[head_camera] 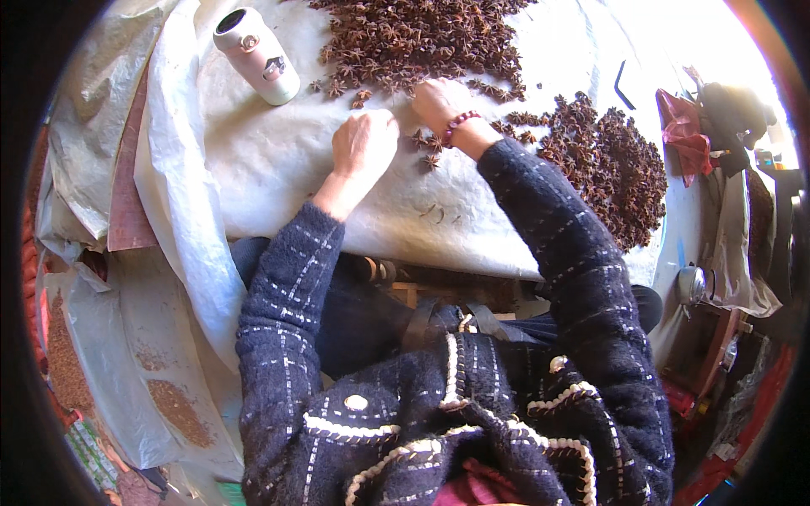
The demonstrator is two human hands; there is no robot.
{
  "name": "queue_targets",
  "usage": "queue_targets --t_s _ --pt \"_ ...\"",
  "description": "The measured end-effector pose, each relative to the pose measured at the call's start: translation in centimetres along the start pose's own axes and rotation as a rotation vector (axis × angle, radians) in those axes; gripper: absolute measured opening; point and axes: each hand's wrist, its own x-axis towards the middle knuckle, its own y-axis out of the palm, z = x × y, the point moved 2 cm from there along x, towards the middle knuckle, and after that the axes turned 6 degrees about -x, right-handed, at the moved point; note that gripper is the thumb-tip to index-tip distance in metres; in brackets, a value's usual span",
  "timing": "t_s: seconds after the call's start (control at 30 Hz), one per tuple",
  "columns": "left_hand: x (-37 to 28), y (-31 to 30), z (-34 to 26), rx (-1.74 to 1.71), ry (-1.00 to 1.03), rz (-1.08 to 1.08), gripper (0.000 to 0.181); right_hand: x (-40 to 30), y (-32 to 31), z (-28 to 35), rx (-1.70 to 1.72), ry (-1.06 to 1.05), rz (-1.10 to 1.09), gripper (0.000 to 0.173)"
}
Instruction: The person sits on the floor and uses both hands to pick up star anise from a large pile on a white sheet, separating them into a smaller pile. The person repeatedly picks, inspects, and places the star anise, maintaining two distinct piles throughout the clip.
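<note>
A large heap of dried star anise [421,38] lies on the white plastic sheet [278,164] at the far side of the table. My right hand [441,104], with a dark red bead bracelet at the wrist, is curled at that heap's near edge. To its left and slightly closer to me, my left hand [366,142] is also curled over the sheet. Both sets of fingertips are hidden, so any star anise in them cannot be made out. Several loose star anise [431,152] lie between my hands and beside my right wrist.
A second heap of star anise [607,171] spreads beside my right forearm. A pale pink and white bottle [258,57] stands at the upper left. Further right are a thin black bent rod [621,87] and a red plastic bag [685,136]. Brown debris [180,411] lies on sheeting at lower left.
</note>
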Motion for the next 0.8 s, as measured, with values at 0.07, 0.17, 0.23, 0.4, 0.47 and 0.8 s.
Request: queue_targets --t_s 0.07,0.17,0.23,0.4,0.47,0.8 --pt "0.9 0.1 0.9 -0.033 0.009 -0.075 0.023 -0.9 0.0 -0.8 0.130 -0.015 -0.049 0.024" --pt "2.5 0.6 1.7 0.080 0.045 -0.141 0.026 -2.2 -0.1 -1.6 0.337 -0.035 -0.196 0.023" --pt "3.7 1.4 1.9 0.163 0.012 -0.111 0.028 -3.0 -0.4 -1.9 0.500 -0.024 -0.224 0.019" --pt "5.4 2.0 2.7 0.204 0.045 -0.059 0.027 -7.1 -2.7 -1.6 0.732 -0.082 0.073 0.023" --pt "5.0 1.6 3.0 0.171 0.046 -0.019 0.025 -10.6 -3.3 -0.7 0.717 -0.343 0.387 0.026" --pt "-1.7 0.7 -1.0 -0.120 0.306 -0.020 0.010 -7.4 0.7 -0.2 1.312 0.074 0.048 0.035"
